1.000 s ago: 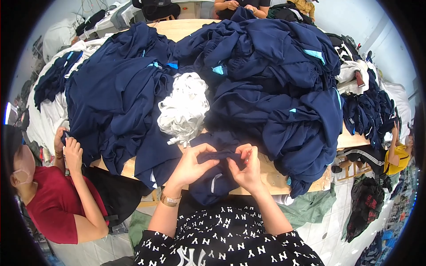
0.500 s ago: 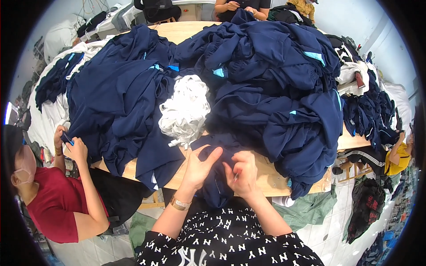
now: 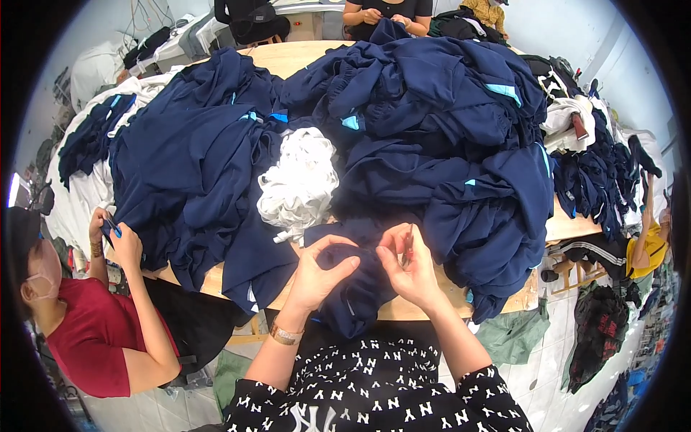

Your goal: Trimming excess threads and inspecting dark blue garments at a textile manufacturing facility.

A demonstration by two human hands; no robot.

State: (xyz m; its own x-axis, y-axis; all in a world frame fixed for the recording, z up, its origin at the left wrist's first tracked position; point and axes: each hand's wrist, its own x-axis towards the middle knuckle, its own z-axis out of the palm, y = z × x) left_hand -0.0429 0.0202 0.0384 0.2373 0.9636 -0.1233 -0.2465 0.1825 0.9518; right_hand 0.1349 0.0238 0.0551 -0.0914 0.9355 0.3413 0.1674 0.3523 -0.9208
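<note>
Navy cloth lies in the left hand, beside the right hand.

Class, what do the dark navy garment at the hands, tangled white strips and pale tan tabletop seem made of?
Dark navy garment: matt fabric, perhaps synthetic; hanging in soft folds.
Tangled white strips: perhaps fabric tape or elastic, finish overexposed; flat loops.
Pale tan tabletop: perhaps smooth wood or laminate, judging by colour.

Black short-sleeved shirt, white all-over print; gold-toned wristband on left
</note>
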